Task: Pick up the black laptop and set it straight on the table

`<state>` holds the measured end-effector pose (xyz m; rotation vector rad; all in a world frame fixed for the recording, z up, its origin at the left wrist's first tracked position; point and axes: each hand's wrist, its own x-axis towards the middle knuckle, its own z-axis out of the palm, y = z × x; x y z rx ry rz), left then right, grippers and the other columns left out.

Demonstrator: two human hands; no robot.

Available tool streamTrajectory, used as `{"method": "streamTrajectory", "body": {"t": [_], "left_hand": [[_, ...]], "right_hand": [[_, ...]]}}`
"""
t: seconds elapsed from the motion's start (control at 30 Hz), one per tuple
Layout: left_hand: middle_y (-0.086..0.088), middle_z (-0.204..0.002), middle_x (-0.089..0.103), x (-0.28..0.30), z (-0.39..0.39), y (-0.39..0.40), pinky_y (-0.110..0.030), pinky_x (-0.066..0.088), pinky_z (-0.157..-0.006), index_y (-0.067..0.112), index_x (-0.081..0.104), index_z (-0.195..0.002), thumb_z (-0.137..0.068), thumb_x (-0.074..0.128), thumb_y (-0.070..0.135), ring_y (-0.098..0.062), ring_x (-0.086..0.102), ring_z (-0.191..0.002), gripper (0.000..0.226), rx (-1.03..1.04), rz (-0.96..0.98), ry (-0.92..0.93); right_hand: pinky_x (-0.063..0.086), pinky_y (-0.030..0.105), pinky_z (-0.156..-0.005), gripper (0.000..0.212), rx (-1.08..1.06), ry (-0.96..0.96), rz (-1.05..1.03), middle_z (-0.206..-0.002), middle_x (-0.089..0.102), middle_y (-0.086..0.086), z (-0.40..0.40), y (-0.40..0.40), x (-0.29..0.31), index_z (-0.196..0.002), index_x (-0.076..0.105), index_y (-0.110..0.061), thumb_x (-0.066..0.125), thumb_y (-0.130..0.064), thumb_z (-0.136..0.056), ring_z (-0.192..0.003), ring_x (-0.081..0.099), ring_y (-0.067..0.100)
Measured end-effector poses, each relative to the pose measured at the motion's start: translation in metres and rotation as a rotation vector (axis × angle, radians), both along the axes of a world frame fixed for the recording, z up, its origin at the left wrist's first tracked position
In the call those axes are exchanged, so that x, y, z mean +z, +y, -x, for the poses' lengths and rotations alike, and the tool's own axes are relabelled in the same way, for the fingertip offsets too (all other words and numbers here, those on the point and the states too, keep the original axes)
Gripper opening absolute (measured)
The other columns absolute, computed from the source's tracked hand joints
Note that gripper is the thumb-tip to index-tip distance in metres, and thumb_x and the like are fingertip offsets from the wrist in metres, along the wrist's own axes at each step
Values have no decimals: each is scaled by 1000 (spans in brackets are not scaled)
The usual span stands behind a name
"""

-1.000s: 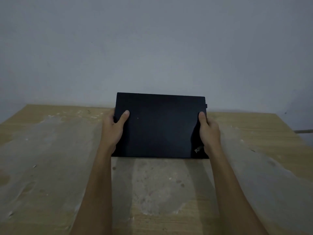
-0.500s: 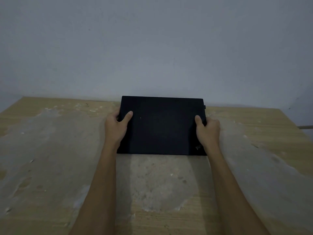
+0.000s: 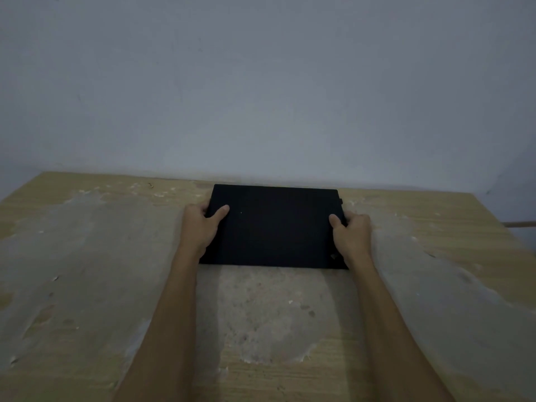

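Your left hand (image 3: 200, 229) grips the left edge of the closed black laptop (image 3: 275, 227), thumb lying on the lid and fingers curled under the side. Your right hand (image 3: 352, 233) clamps the right edge the same way, thumb on top. The laptop sits at the far middle of the worn wooden tabletop (image 3: 87, 271), close to the grey wall (image 3: 261, 82), its long edges running roughly parallel to the tabletop's back edge. Whether it lies fully flat cannot be told.
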<state>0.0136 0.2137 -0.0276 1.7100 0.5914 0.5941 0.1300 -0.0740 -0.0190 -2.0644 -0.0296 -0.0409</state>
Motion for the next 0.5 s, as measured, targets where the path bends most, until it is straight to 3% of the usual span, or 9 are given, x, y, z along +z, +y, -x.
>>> {"method": "streamTrajectory", "body": {"t": [0.07, 0.17, 0.23, 0.37, 0.5], "left_hand": [[-7, -99, 77, 0, 0, 1, -30, 66, -68, 1, 74, -122, -98, 73, 18, -12, 73, -80, 29, 0, -48, 24], [-11, -101, 76, -1, 0, 2, -21, 61, -61, -2, 72, -124, -100, 71, 14, -15, 73, -80, 30, -8, -100, 67], [-14, -104, 77, -1, -1, 2, -22, 59, -61, -3, 71, -127, -100, 70, 14, -24, 74, -86, 32, -14, -99, 80], [-8, -104, 75, 1, 0, 2, -31, 63, -70, 0, 69, -128, -98, 73, 18, -30, 75, -97, 35, -28, -103, 97], [-14, -128, 58, 12, -2, -4, -39, 55, -99, 8, 64, -135, -94, 77, 19, -28, 63, -117, 45, 52, -293, 95]], "right_hand": [[62, 53, -93, 31, 0, 10, 17, -129, 64, 16, 0, 1, 0, -126, 72, -5, 60, -24, -105, -108, 67, 37], [65, 55, -82, 29, -22, 43, 21, -130, 64, 13, 1, 1, -1, -126, 72, -5, 59, -20, -105, -101, 70, 37], [66, 55, -76, 28, -24, 49, 24, -128, 65, 16, 0, 1, -1, -125, 73, -3, 59, -18, -105, -97, 71, 36], [63, 56, -87, 30, 16, 62, 71, -128, 65, 20, 1, 0, 5, -127, 71, -3, 63, -19, -103, -105, 69, 37], [51, 54, -106, 51, 25, -43, 201, -141, 55, 19, 9, 10, 30, -140, 58, -9, 72, -31, -97, -126, 59, 37]]}}
